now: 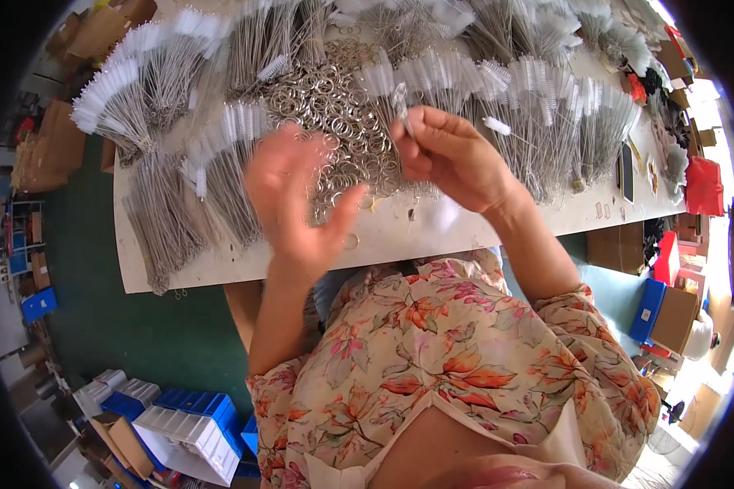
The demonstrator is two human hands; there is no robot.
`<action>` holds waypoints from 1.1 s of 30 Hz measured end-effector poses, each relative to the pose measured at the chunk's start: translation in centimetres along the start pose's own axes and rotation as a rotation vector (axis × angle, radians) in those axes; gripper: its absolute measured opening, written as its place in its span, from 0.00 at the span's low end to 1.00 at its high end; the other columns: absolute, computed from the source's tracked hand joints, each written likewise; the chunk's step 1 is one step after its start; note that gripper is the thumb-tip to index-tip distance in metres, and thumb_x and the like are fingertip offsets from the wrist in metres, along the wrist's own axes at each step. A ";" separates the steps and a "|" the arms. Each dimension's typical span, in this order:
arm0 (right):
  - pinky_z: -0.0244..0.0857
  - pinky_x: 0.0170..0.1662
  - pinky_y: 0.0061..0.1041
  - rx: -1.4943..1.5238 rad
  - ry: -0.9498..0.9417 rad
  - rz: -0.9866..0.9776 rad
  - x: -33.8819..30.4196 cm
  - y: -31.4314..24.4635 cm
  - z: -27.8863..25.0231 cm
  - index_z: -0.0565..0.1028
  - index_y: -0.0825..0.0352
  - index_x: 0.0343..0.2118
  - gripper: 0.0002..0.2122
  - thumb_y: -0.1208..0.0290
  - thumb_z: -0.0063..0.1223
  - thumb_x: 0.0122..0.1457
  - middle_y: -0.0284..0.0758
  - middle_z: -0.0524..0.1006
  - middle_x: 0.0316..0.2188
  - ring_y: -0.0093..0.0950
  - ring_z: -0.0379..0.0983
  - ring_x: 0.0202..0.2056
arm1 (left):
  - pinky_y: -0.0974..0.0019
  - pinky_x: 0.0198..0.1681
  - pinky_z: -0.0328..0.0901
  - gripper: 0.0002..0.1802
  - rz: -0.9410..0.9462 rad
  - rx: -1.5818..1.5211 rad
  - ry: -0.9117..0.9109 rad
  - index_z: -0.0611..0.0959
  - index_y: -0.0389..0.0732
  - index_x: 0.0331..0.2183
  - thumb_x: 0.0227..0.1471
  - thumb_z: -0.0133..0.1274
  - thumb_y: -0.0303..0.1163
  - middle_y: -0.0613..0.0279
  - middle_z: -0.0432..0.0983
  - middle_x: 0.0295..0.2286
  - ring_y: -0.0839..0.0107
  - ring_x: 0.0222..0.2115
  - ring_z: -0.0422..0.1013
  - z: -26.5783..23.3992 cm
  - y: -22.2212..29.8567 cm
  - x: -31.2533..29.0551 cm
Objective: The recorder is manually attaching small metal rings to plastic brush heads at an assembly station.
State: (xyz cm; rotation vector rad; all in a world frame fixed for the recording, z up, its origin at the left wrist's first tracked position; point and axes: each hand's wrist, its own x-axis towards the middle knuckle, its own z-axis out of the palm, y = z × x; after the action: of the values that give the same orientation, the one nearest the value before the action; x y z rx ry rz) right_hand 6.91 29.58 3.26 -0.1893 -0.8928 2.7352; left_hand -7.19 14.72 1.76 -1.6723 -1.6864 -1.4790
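My left hand is blurred by motion above the pile of silver metal rings. Its thumb stands apart from the fingers, and nothing shows in it. To its right, my right hand pinches a small shiny metal piece between thumb and fingers. That piece looks like one or more rings seen edge-on; I cannot tell how many. Below this hand, a blurred white shape hangs over the table's near edge, perhaps a brush's bristles. Bundles of thin wire brushes with white bristle heads lie behind the rings.
More brush bundles cover the white table at left and right. One loose brush head lies on the right bundles. A dark phone-like object rests near the right end. Blue and white bins stand on the green floor.
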 end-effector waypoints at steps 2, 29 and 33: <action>0.61 0.32 0.19 -0.946 0.152 0.106 -0.8 0.0 0.9 0.75 0.66 0.35 0.10 0.69 0.42 0.61 0.28 0.72 0.25 0.16 0.64 0.26 | 0.63 0.43 0.63 0.36 -0.131 -0.299 0.043 0.68 0.35 0.49 0.38 0.63 0.34 0.51 0.61 0.46 0.59 0.46 0.61 -0.2 0.0 1.5; 0.64 0.28 0.30 -2.261 0.271 0.243 -13.5 1.1 -6.7 0.74 0.67 0.24 0.03 0.74 0.50 0.50 0.33 0.73 0.22 0.31 0.73 0.26 | 0.61 0.32 0.61 0.09 0.024 0.085 -0.496 0.76 0.40 0.26 0.39 0.59 0.29 0.63 0.71 0.22 0.63 0.28 0.68 15.4 -7.5 2.5; 0.63 0.27 0.27 -1.562 0.454 -0.076 -11.4 0.4 -5.4 0.75 0.70 0.29 0.06 0.72 0.52 0.52 0.33 0.75 0.24 0.27 0.71 0.24 | 0.61 0.32 0.60 0.08 0.049 0.162 -0.435 0.76 0.41 0.23 0.40 0.58 0.30 0.64 0.72 0.22 0.63 0.26 0.67 14.6 -7.4 1.7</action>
State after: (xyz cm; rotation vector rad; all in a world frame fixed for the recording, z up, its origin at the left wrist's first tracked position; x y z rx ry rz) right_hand 18.85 29.11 -0.78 -0.9103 -2.4394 1.1983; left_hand -8.13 29.36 -5.74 -2.0297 -1.8997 -0.9708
